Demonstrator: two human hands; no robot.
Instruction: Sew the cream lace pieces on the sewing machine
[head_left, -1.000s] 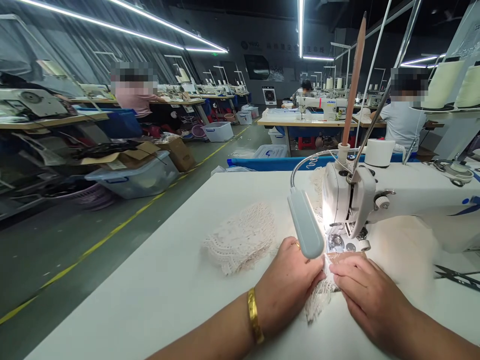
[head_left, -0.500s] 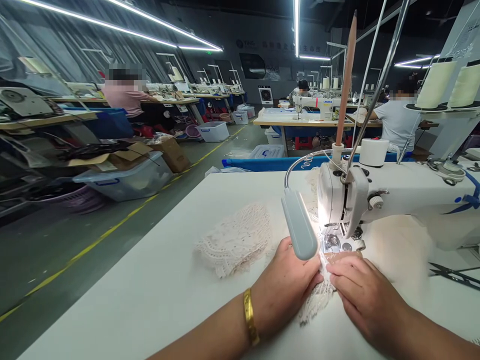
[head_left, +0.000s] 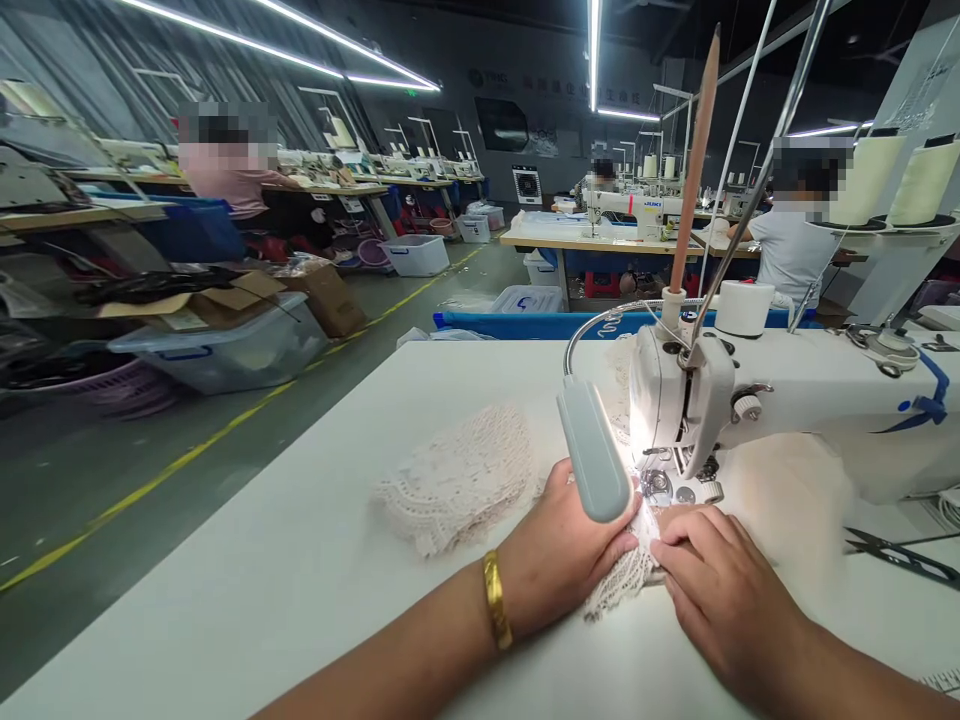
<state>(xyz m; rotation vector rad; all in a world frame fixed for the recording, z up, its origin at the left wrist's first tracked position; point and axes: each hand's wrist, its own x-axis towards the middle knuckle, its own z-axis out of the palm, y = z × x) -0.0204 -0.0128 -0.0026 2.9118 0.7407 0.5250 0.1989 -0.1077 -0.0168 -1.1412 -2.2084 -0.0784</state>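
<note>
A white sewing machine (head_left: 750, 390) stands at the right, its needle area brightly lit. Just in front of the needle, white lace fabric (head_left: 622, 580) lies between my hands. My left hand (head_left: 562, 550), with a gold bangle at the wrist, is closed on the lace's left side, partly behind the grey lamp head (head_left: 595, 450). On the lace's right edge, the fingers of my right hand (head_left: 724, 580) are pinched together. A folded pile of lace (head_left: 461, 480) rests on the white table to the left. Sheer pale fabric (head_left: 787, 495) lies under the machine arm.
Black scissors (head_left: 900, 555) lie at the right of the white table (head_left: 300, 530). An upright pencil (head_left: 697, 170) and thread cones (head_left: 866, 180) rise above the machine. Beyond are a blue cloth trough (head_left: 495, 325), plastic bins (head_left: 225, 345) and people seated at other machines.
The lace between my hands has moved up toward the needle, its loose end now nearer the machine. Both hands keep their hold. The whole view has shifted slightly.
</note>
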